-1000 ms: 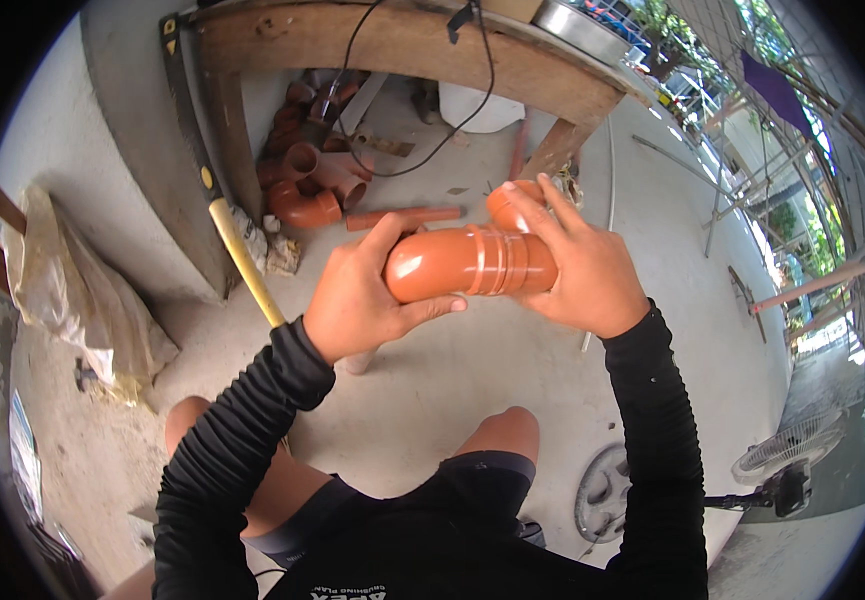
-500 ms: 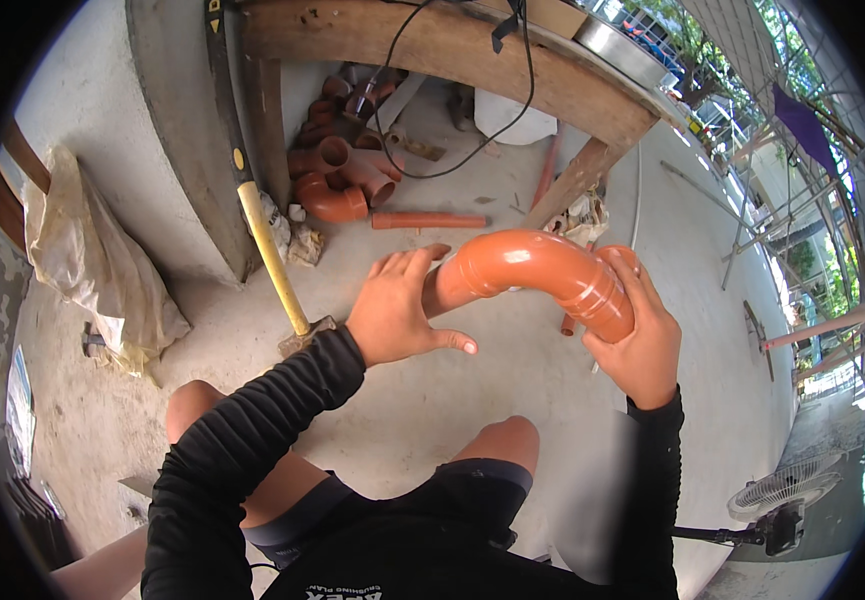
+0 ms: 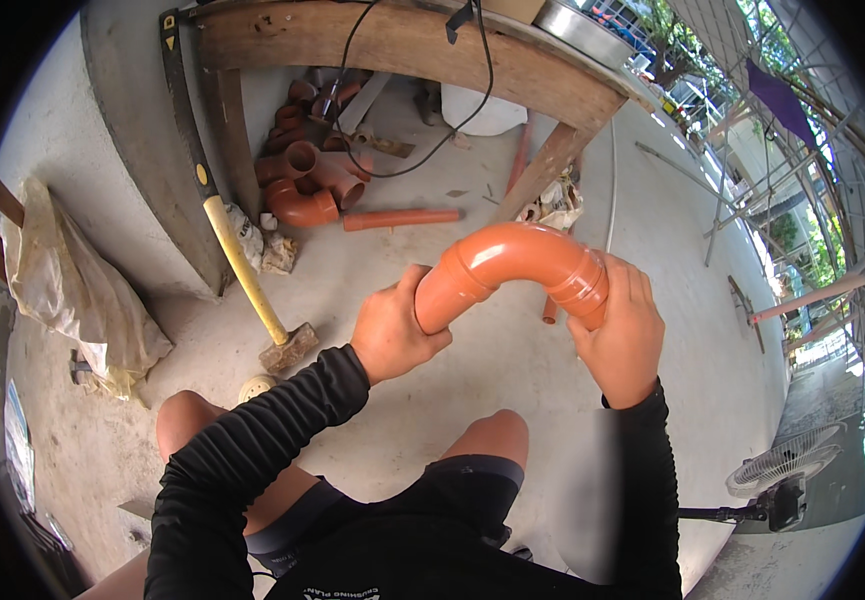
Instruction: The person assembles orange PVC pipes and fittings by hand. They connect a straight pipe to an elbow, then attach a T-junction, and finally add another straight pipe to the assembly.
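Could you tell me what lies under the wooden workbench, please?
Under the wooden workbench lie a pile of orange pipe fittings, a straight orange pipe and something white. The benchtop covers whatever lies further back.

A glossy orange pipe bend (image 3: 512, 268) is gripped at each end by the left hand (image 3: 392, 330) and right hand (image 3: 624, 335), both in black sleeves (image 3: 252, 450). Under the brown, weathered wooden bench (image 3: 392, 45) lie more orange fittings (image 3: 297, 180) and a straight orange pipe length (image 3: 402, 218) on the pale grey concrete floor (image 3: 512, 400). A sledgehammer (image 3: 242, 270) shows a yellow handle with a rusty brown head. A cream sack (image 3: 72, 290) sits by the floor's left edge; a black cable (image 3: 422, 110) hangs from the bench. A purple cloth (image 3: 777, 95) and green foliage (image 3: 787, 235) colour the upper right corner, a grey fan (image 3: 777, 470) the lower right.
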Motion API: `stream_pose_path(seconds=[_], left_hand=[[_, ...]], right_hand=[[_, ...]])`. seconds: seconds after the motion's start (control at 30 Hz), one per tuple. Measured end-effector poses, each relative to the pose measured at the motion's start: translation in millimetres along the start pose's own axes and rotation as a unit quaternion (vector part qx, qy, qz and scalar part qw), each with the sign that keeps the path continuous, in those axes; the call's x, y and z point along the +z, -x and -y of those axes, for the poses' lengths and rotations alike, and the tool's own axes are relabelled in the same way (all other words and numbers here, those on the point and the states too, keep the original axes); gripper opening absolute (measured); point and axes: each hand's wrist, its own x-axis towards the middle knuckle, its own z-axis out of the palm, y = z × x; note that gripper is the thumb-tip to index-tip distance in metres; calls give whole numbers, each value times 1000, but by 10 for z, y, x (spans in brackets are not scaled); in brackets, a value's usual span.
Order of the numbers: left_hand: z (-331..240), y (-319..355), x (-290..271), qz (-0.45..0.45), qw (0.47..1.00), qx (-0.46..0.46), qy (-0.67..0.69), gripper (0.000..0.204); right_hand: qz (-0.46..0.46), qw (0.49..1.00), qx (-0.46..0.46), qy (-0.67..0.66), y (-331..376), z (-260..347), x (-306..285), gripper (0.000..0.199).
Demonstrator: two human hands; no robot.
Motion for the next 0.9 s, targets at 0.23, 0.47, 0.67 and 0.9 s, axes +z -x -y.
stream_pose_path(seconds=[0.23, 0.47, 0.67, 0.9], left_hand=[[156, 168, 1, 59, 996, -55, 23, 66], [296, 204, 25, 66, 995, -73, 16, 65], [372, 109, -86, 49, 996, -62, -30, 66], [300, 134, -44, 63, 996, -61, -25, 65]], right_hand=[[104, 994, -36, -7, -24, -55, 79, 74], [103, 994, -26, -24, 45, -25, 235, 75], [42, 996, 74, -14, 278, 170, 528, 78], [28, 995, 91, 2, 383, 157, 578, 72]])
